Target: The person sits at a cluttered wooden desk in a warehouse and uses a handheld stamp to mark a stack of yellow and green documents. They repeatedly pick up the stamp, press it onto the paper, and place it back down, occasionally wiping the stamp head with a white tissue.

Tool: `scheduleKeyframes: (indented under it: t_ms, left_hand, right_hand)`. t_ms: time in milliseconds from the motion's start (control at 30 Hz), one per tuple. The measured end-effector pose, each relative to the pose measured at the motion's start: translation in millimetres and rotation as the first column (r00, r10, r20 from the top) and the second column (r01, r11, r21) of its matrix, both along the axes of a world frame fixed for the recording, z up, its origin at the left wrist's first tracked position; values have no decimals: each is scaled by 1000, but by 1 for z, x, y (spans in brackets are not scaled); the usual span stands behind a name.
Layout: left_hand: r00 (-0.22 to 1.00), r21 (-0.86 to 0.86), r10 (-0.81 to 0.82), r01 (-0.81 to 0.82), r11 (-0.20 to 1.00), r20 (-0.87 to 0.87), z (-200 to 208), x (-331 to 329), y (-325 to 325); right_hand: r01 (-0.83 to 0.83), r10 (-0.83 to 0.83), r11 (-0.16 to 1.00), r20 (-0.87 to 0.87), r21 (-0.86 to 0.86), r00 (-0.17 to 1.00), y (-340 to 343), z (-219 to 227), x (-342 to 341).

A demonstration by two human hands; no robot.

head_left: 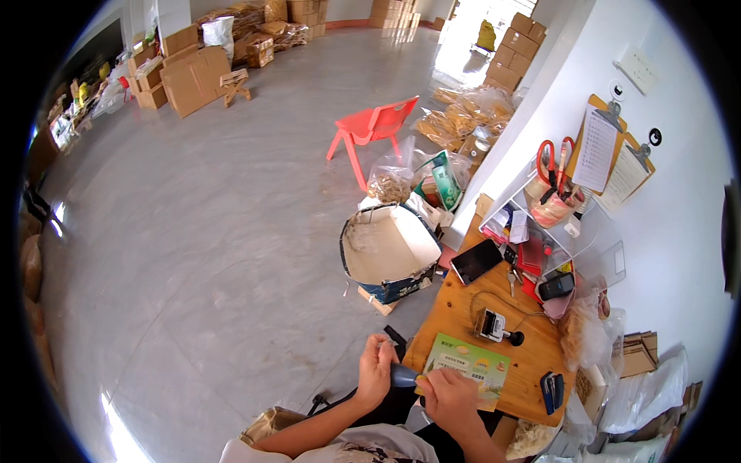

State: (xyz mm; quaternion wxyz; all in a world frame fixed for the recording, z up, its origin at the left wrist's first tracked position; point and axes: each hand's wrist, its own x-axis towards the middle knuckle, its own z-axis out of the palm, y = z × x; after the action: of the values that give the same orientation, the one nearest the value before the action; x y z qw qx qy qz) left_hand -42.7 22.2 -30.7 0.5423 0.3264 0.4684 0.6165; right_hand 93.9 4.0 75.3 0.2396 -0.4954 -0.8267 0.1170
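Close to my body, at the near left corner of the wooden table, I hold a dark blue-grey, handle-shaped thing [403, 376] between both hands. My left hand [375, 372] is closed at its left end, fingers bent together. My right hand [451, 392] is closed at its other end, where a small yellowish bit shows by the thumb. Its exact kind is too small to make out. Under and beyond my right hand lies a green and yellow printed sheet [467, 364] on the table. A self-inking stamp [491, 325] rests just past the sheet.
The wooden table [532, 369] carries a blue stapler [552, 392], a black phone [476, 261] and keys. A clear organiser holds red-handled scissors [546, 160]. A lined open box [391, 245] stands left of the table, with a red chair [376, 125] behind it.
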Motion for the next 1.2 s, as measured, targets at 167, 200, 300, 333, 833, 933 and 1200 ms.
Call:
scheduleKeyframes:
  t_ms: [167,200,300,333,833,933,1200]
  left_hand:
    - [976,49,106,-98,994,-192,2,-6,4]
    - [974,54,122,-114,992,-192,2,-8,6]
    - [960,72,148,-134,988,-239,1,-13,9]
    - [971,77,148,-135,988,-187,-3,-13,10]
    - [999,-98,-17,22,995,52,26,36,2]
    - [998,-67,-34,38,997,52,43,28,-1]
    - [989,-81,91,-100,992,-113,31,-9,5]
  right_hand:
    - [101,-107,993,-100,-55,989,3,-8,-7]
    - [114,-122,990,-116,-78,986,3,-12,-8]
    - [143,-160,985,-201,-95,967,2,-22,-11]
    - [140,-155,986,-198,-86,968,2,-23,-11]
    - [346,-339,934,-537,-93,772,-35,-1,47]
    - [467,-424,883,-505,-45,752,-35,14,90]
    - [814,-669,383,-477,437,570,11,73,304]
